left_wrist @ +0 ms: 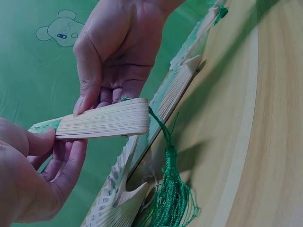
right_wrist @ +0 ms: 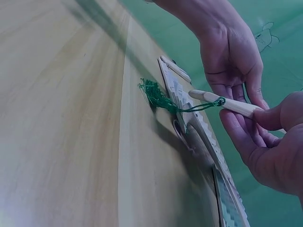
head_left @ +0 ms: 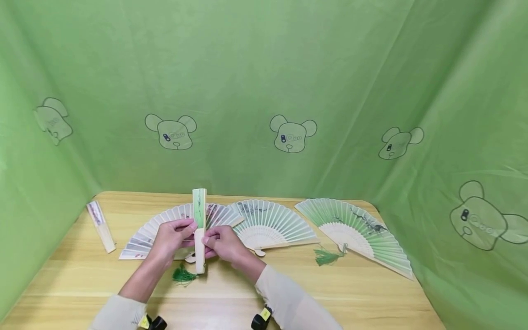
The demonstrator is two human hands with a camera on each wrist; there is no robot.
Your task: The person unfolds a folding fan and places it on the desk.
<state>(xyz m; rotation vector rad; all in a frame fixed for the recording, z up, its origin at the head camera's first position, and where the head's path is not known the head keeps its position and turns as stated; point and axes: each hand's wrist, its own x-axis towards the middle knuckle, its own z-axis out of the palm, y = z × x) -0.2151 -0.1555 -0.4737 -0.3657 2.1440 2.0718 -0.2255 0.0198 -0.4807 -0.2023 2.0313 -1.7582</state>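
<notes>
A folded green hand fan (head_left: 200,250) with pale wooden ribs stands upright between both hands above the table. My left hand (head_left: 171,236) pinches its left side around the middle, thumb in front. From the right, my right hand (head_left: 227,245) pinches the ribs slightly lower down. A green tassel (left_wrist: 171,189) hangs by a cord from the fan's pivot end. Behind the hands lies a spread white fan (head_left: 144,231) with a dark and reddish print, partly hidden by the left hand and the folded fan.
Right of the hands, a pale green spread fan (head_left: 261,233) lies on the wooden table (head_left: 363,298). Farther right is a greener spread fan (head_left: 350,231) with its own tassel (head_left: 327,256). A folded fan (head_left: 101,227) lies at the far left. Green curtains (head_left: 247,68) surround the table.
</notes>
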